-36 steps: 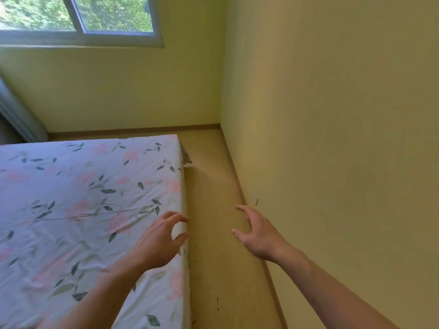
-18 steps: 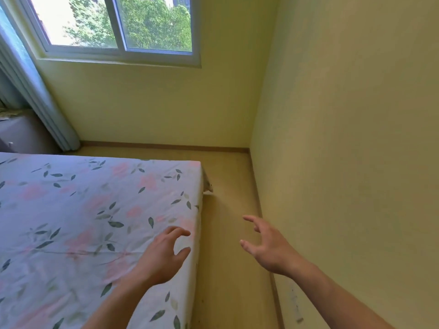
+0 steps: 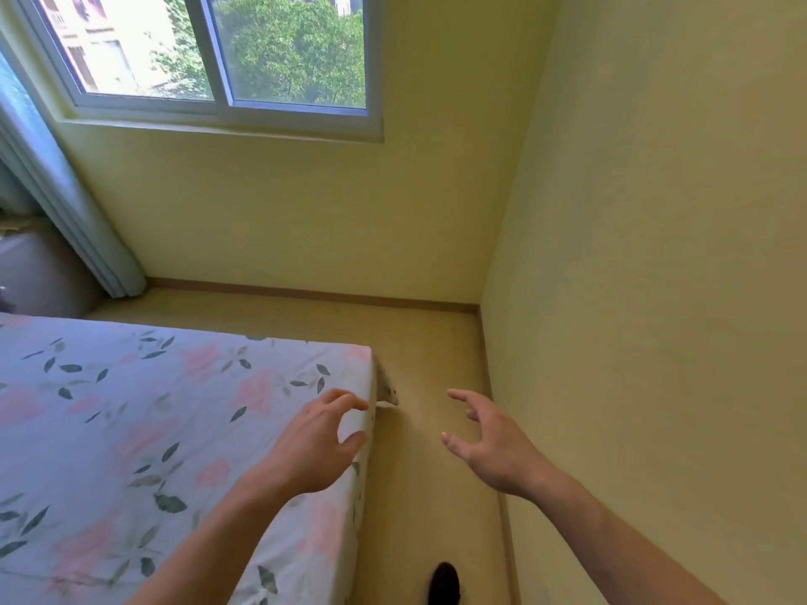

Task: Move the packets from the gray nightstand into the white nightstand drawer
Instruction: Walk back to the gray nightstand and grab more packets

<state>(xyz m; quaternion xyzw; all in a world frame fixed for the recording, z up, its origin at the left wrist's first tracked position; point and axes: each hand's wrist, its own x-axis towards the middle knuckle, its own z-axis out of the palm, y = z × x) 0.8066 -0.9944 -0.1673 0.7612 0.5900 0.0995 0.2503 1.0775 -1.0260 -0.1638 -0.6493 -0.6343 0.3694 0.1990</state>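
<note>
Reaching forward, left hand (image 3: 312, 447) and right hand (image 3: 493, 449) hold nothing, seemingly

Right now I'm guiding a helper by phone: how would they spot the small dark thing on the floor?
Start at the bed with the floral sheet and follow the bare floor strip between it and the right wall toward the camera. At the picture's bottom edge lies a small dark oval object, the only black item there; what it is cannot be told.

Pale yellow walls (image 3: 655, 211) meet in a corner – a window (image 3: 218, 58) shows green trees, a floral bed (image 3: 131, 430) stands on the tan floor (image 3: 428, 351).
</note>
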